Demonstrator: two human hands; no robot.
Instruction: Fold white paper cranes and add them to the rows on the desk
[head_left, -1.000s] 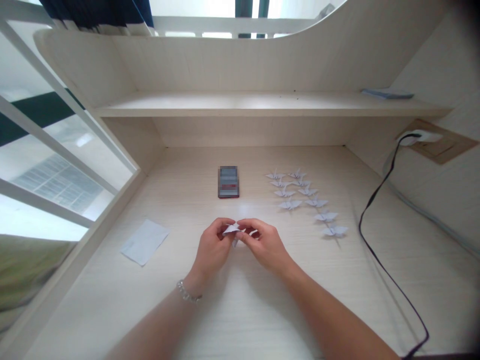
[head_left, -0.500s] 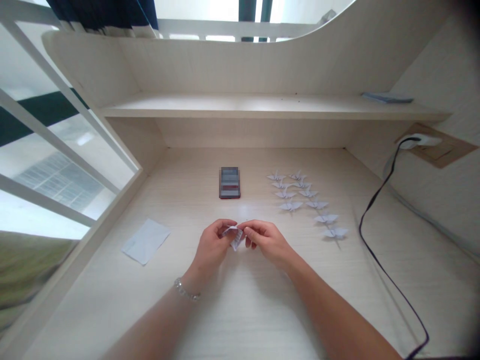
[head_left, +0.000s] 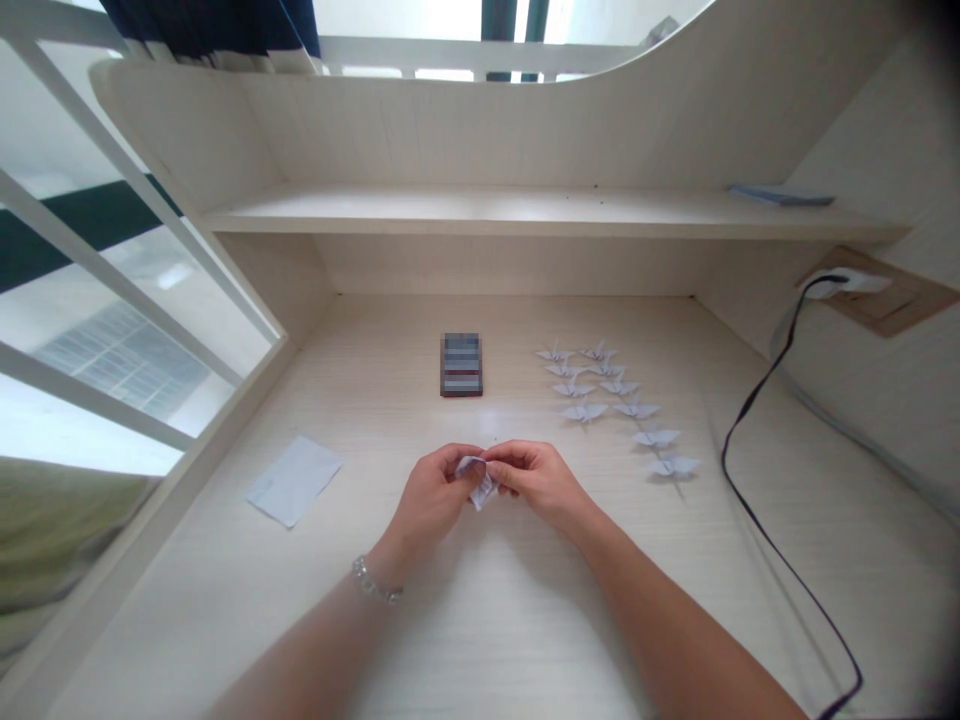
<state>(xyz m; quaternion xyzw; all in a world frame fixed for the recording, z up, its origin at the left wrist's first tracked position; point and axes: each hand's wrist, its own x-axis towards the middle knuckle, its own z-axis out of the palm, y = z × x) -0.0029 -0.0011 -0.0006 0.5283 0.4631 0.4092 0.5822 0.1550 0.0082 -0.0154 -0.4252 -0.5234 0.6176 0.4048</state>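
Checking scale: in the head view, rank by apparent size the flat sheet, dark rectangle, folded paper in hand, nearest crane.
1. flat sheet
2. dark rectangle
3. nearest crane and folded paper: alike, unranked; left hand and right hand cover part of the paper.

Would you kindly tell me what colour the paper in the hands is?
White paper, shown best in the head view.

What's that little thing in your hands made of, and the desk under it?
The folded piece looks like thin matte white paper, sharply creased. The desk looks like pale wood-grain laminate or veneer, smooth; which, I cannot tell.
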